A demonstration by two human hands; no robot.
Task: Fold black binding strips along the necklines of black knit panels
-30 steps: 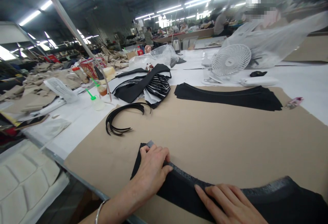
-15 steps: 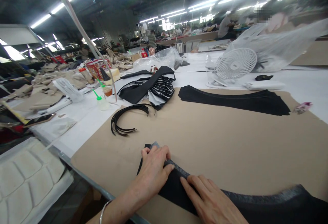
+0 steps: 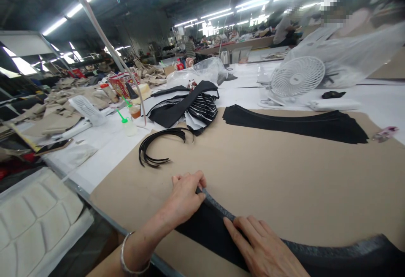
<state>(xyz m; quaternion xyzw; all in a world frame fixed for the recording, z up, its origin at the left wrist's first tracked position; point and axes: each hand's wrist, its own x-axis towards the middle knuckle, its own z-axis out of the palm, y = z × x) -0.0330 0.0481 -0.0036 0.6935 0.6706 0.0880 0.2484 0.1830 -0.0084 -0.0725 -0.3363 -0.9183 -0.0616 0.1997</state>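
Observation:
A curved black fabric piece lies along the near edge of the brown paper, with a speckled grey band following its upper edge. At its left end my left hand is closed, thumb and fingers pinching the fabric at the grey band. This hand covers the corner of the piece. My right hand rests farther right on the same piece, fingers stretched out and pressing it down near the band. The right end of the fabric runs out of view.
Brown paper covers the table. Beyond lie thin black strips, a striped black bundle, stacked black pieces, a white fan and green-tipped bottles. A cream quilted panel is at the left. People work farther back.
My left hand has shifted slightly and turned, its fingers now curled at the band; the fabric's left corner is now covered. My right hand stays nearly in place.

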